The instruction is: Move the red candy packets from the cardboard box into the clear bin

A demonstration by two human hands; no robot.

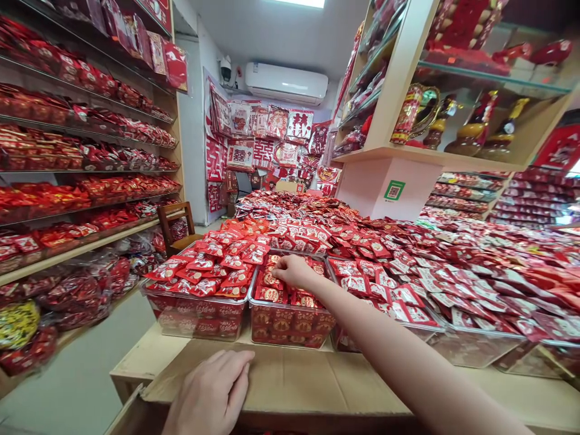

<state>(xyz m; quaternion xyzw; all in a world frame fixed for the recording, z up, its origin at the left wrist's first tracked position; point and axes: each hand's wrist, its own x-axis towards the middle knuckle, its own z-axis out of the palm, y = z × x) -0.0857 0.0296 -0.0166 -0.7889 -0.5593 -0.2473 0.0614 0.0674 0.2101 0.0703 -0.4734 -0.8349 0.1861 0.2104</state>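
Note:
My right hand (295, 271) reaches into the middle clear plastic bin (290, 307), its fingers curled down and closed at a small red packet (272, 293) with a gold round print. The fingertips are partly hidden, so the grip shows only in part. Rows of like packets fill this bin. Near the bottom, my left hand (211, 386) lies flat on the flap of a cardboard box (294, 377), fingers stretched out and side by side, holding nothing. Little of the box's dark inside shows below the flap.
To the left stands a bin (199, 317) heaped with red packets; another bin (385, 323) is close on the right. More heaped packets cover the table behind. Shelves (90, 118) line the left wall, with a wooden chair (176, 226) beside them. A cabinet (435, 154) overhangs the right side.

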